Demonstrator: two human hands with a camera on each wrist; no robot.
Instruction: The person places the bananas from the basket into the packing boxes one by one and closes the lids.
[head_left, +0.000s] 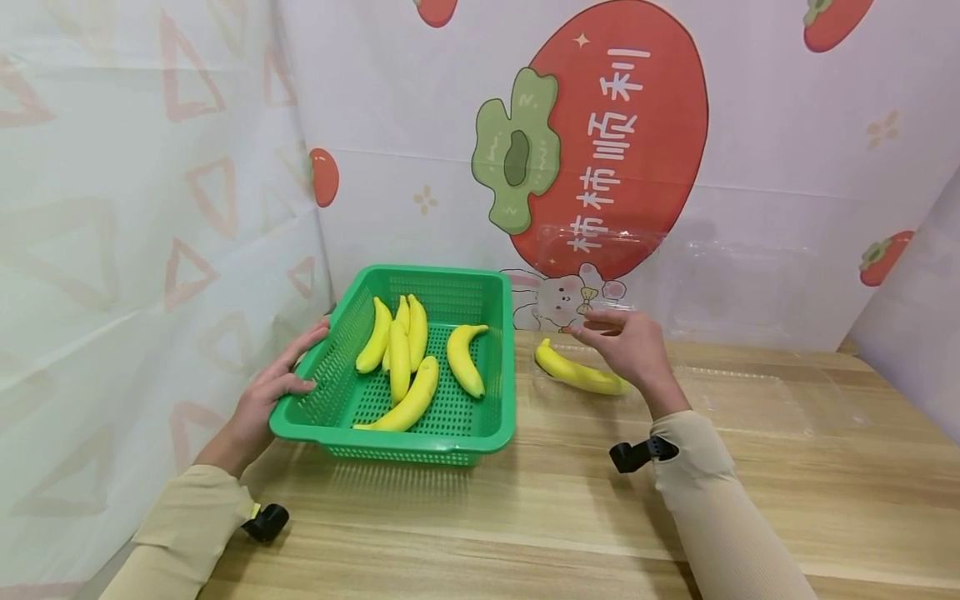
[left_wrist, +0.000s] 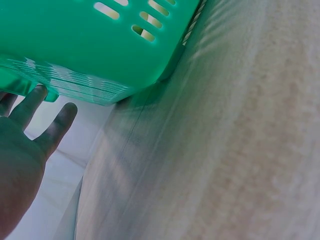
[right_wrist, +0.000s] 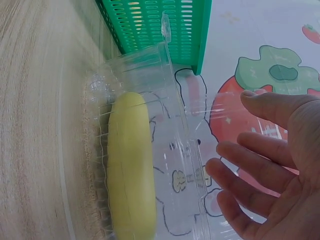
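A green perforated basket point(head_left: 501, 417) holds several yellow bananas point(head_left: 399, 358). My left hand point(head_left: 258, 408) rests against the basket's left rim, the thumb lying over the edge. From the left wrist view, the loosely spread fingers point(left_wrist: 57, 127) of that hand lie by the basket's outer side. My right hand point(head_left: 633, 346) hovers over a clear plastic clamshell box point(head_left: 757, 400) with its lid raised. A single banana point(head_left: 577, 373) lies in the box's left part, below that hand. In the right wrist view, the relaxed fingers point(right_wrist: 260, 200) hold nothing.
The wooden table point(head_left: 420, 533) runs under the basket and the box. Behind stands a white backdrop point(head_left: 405, 100) printed with a large persimmon, close to the raised lid. A patterned white sheet point(head_left: 127, 275) hangs along the left side, right by my left hand.
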